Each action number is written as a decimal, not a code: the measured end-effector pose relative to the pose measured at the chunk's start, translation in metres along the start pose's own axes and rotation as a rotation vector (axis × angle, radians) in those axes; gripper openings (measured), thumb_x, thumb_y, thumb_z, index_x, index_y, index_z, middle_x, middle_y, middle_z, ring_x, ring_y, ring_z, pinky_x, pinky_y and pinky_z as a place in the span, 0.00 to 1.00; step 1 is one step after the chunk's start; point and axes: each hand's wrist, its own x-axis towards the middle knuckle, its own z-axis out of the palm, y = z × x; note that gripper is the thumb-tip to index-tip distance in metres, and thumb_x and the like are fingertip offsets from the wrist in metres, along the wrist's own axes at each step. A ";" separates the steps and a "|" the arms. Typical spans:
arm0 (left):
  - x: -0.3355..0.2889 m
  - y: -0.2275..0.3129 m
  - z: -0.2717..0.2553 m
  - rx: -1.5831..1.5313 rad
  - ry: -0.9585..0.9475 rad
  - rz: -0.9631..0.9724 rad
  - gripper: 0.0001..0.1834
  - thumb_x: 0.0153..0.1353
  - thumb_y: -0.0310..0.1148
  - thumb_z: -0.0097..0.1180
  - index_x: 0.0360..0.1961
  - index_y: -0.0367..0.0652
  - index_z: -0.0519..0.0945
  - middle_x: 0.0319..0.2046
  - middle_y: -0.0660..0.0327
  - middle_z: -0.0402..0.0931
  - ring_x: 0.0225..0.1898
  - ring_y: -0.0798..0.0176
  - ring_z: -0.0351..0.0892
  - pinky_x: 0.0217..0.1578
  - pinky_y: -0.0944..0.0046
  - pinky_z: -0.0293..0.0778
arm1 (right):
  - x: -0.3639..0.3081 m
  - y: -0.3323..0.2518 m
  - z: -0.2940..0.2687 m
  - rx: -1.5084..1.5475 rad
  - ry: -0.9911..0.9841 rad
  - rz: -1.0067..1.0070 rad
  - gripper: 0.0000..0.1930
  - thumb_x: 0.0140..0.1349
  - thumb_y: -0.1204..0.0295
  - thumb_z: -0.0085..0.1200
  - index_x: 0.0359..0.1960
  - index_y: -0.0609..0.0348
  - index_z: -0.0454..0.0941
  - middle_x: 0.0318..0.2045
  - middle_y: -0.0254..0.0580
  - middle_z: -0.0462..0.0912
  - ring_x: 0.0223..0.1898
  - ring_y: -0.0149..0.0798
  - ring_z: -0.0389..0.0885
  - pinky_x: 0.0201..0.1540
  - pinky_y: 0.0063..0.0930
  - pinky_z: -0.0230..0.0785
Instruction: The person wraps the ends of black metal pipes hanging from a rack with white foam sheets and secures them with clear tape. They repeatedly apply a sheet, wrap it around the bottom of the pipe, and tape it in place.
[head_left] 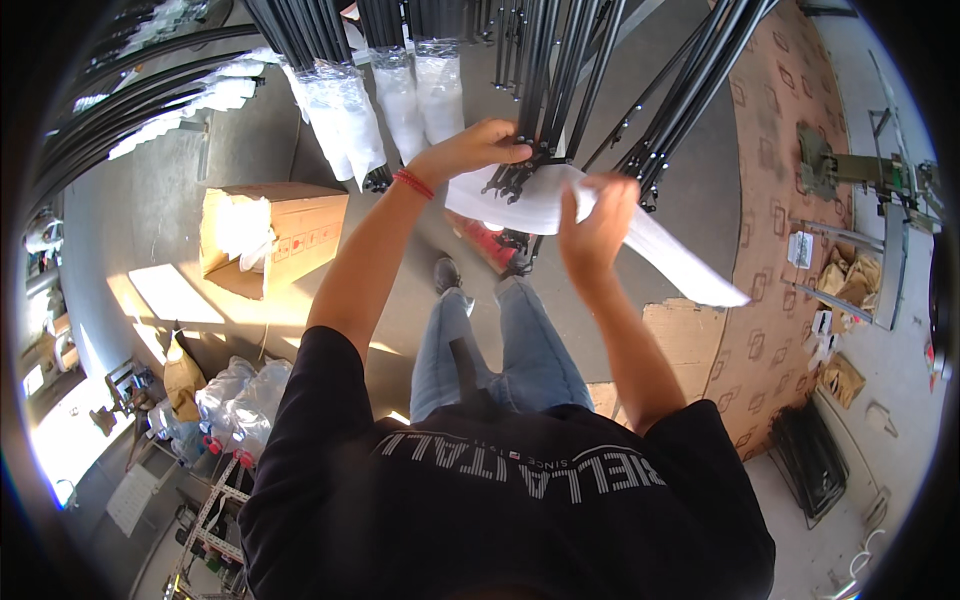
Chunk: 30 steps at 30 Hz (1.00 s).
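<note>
Both hands are raised at a bundle of black rods [548, 110] that hangs ends-down in front of the person. The left hand [478, 148] curls around the rods just above their lower ends, fingers closed on them, a red band on its wrist. The right hand [597, 212] pinches one white foam sheet [545, 200], which wraps under the rod ends and trails off beyond the right hand. Left of the left hand hang three rod bundles already sleeved in clear plastic wrap [345, 115]. Below the left forearm sits one open cardboard box [285, 225].
</note>
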 end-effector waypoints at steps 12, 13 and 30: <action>-0.015 0.032 -0.001 0.166 -0.150 -0.048 0.29 0.47 0.16 0.49 0.54 0.34 0.61 0.50 0.58 0.66 0.55 0.66 0.61 0.54 0.68 0.57 | -0.033 0.003 0.021 0.316 -0.106 0.208 0.12 0.46 0.77 0.57 0.32 0.63 0.67 0.32 0.46 0.67 0.33 0.46 0.69 0.36 0.33 0.64; -0.015 0.037 -0.002 0.250 -0.184 -0.038 0.28 0.47 0.16 0.50 0.53 0.34 0.62 0.50 0.57 0.67 0.55 0.66 0.62 0.54 0.68 0.57 | -0.031 -0.003 0.022 0.243 -0.100 0.193 0.13 0.45 0.76 0.58 0.31 0.63 0.67 0.32 0.46 0.67 0.33 0.45 0.69 0.35 0.33 0.63; 0.001 -0.008 0.004 0.328 -0.111 0.028 0.21 0.51 0.15 0.41 0.50 0.34 0.65 0.47 0.56 0.71 0.50 0.66 0.67 0.50 0.67 0.62 | -0.020 -0.036 0.048 -0.010 0.243 0.553 0.14 0.40 0.69 0.62 0.23 0.63 0.70 0.30 0.50 0.65 0.37 0.48 0.64 0.42 0.37 0.58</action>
